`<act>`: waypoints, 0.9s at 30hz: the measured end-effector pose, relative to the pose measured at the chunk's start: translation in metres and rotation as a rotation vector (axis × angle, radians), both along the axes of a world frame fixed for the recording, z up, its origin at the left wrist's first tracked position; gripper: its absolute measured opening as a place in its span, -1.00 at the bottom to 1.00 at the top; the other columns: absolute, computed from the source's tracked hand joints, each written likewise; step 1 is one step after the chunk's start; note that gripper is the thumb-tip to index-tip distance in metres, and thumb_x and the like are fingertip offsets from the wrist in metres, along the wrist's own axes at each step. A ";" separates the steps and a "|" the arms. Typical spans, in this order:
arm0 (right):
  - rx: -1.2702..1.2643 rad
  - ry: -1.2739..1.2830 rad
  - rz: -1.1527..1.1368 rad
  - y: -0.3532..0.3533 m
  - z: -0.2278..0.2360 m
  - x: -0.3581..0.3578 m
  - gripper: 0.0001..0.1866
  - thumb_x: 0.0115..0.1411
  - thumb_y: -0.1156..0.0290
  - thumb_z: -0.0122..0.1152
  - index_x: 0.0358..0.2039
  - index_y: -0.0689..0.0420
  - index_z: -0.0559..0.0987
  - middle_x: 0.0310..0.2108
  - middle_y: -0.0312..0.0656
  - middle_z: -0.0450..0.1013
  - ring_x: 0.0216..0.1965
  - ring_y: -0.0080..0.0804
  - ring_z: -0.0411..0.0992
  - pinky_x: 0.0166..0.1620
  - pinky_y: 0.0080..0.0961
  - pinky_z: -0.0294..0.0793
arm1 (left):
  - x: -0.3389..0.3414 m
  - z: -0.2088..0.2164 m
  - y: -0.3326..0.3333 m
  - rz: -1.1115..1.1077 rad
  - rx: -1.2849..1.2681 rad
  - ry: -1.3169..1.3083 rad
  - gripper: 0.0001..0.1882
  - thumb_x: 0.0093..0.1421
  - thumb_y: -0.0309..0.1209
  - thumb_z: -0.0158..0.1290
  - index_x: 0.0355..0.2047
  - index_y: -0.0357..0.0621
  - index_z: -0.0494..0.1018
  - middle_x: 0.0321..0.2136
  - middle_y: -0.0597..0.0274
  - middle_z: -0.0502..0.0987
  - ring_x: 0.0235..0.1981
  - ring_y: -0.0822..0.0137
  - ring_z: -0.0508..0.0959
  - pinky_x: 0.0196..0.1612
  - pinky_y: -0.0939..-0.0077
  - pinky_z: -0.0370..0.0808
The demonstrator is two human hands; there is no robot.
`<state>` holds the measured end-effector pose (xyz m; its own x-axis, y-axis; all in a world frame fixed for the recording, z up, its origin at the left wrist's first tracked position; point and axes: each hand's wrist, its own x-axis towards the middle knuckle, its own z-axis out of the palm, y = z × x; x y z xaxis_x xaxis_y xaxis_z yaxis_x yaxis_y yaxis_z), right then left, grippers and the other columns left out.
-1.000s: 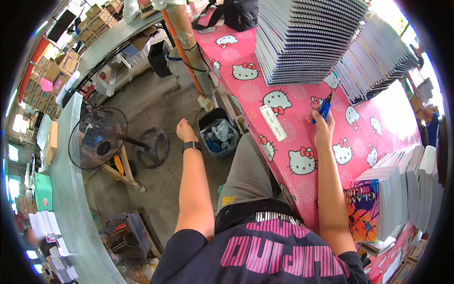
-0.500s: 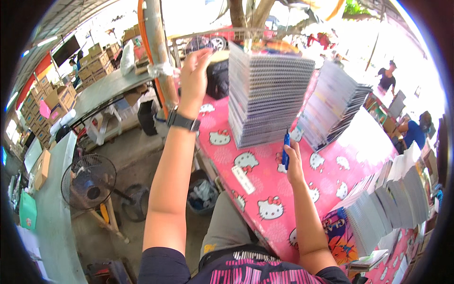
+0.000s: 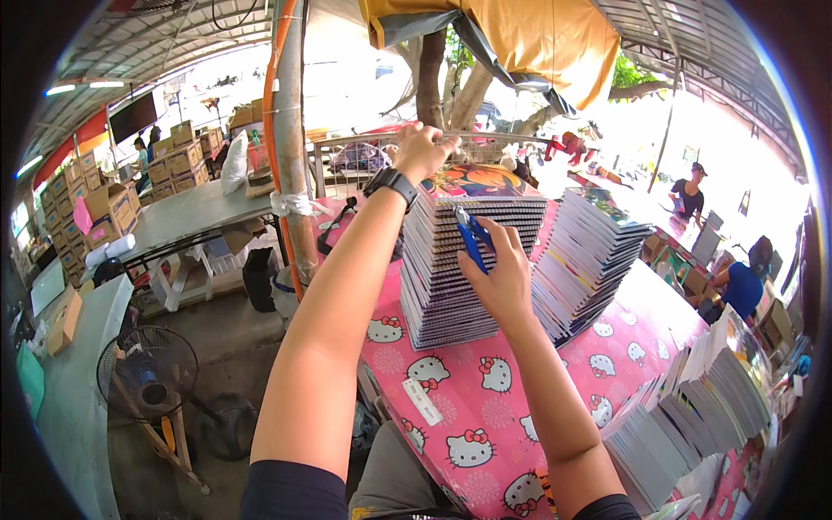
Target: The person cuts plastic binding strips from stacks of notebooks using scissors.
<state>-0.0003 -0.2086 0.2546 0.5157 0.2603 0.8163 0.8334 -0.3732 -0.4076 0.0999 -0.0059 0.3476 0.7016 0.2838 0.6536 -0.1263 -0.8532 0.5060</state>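
Note:
A tall stack of spiral notebooks [image 3: 451,277] stands on a table with a pink cartoon-cat cloth [image 3: 511,407]. My left hand [image 3: 422,149] reaches up and rests on the colourful cover of the top notebook [image 3: 481,182], fingers curled at its far left edge. A black watch sits on that wrist. My right hand [image 3: 496,276] presses against the front of the stack and grips a blue tool with handles like pliers [image 3: 472,240].
A second leaning stack of notebooks [image 3: 581,260] stands to the right, with more rows [image 3: 693,416] at the near right. A white ruler-like strip [image 3: 422,401] lies on the cloth. Orange-wrapped post [image 3: 290,156], floor fan [image 3: 146,373], cartons and other people at the back.
My head has tilted up. My left hand rose from beside my knee to the top of the stack. My right hand moved from the cloth to the stack's front, still holding the blue tool.

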 end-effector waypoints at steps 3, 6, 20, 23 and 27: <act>-0.074 -0.059 -0.100 0.007 -0.001 0.004 -0.48 -0.07 0.29 0.24 -0.06 0.14 0.40 -0.22 -0.06 0.34 -0.15 -0.10 0.34 -0.09 -0.27 0.34 | 0.009 -0.010 -0.008 0.064 0.143 0.105 -0.27 0.10 0.25 -0.13 -0.03 -0.16 0.40 0.08 -0.08 0.30 0.18 0.08 0.22 0.20 0.18 0.12; -0.032 -0.136 -0.070 0.012 -0.005 0.006 -0.49 -0.09 0.31 0.24 -0.06 0.13 0.41 -0.24 -0.08 0.35 -0.17 -0.11 0.34 -0.10 -0.25 0.33 | 0.025 -0.012 0.009 -0.119 0.163 0.443 -0.17 0.11 0.30 -0.23 0.03 -0.25 0.34 0.02 -0.13 0.36 0.08 0.00 0.35 0.13 0.22 0.25; 0.079 0.340 0.285 0.007 -0.012 0.006 -0.58 0.03 0.29 0.19 -0.11 0.19 0.42 -0.34 -0.07 0.44 -0.37 -0.19 0.46 -0.29 -0.32 0.46 | 0.037 -0.017 0.009 -0.109 0.164 0.446 0.03 -0.01 0.36 -0.12 0.10 -0.43 0.19 0.02 -0.20 0.35 0.06 0.02 0.37 0.08 0.30 0.29; 0.362 1.187 0.890 0.003 -0.010 0.014 -0.61 0.13 0.26 0.09 -0.12 0.27 0.40 -0.37 -0.04 0.47 -0.47 -0.25 0.49 -0.37 -0.36 0.52 | 0.036 -0.017 0.018 -0.151 0.141 0.470 0.03 -0.01 0.36 -0.12 0.11 -0.41 0.19 0.05 -0.18 0.33 0.09 0.01 0.34 0.10 0.30 0.26; 0.357 1.173 0.833 0.007 -0.008 0.005 -0.62 0.15 0.32 0.09 -0.10 0.30 0.37 -0.43 -0.15 0.44 -0.46 -0.44 0.44 -0.36 -0.51 0.47 | 0.029 -0.014 0.007 -0.107 0.176 0.441 0.02 0.01 0.36 -0.15 0.13 -0.39 0.17 0.05 -0.19 0.32 0.10 0.02 0.33 0.11 0.28 0.26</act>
<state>0.0047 -0.2018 0.2463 0.7165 0.6849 0.1324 -0.1094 0.2977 -0.9484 0.1291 0.0011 0.3334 0.9418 0.1073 0.3187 -0.0234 -0.9245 0.3804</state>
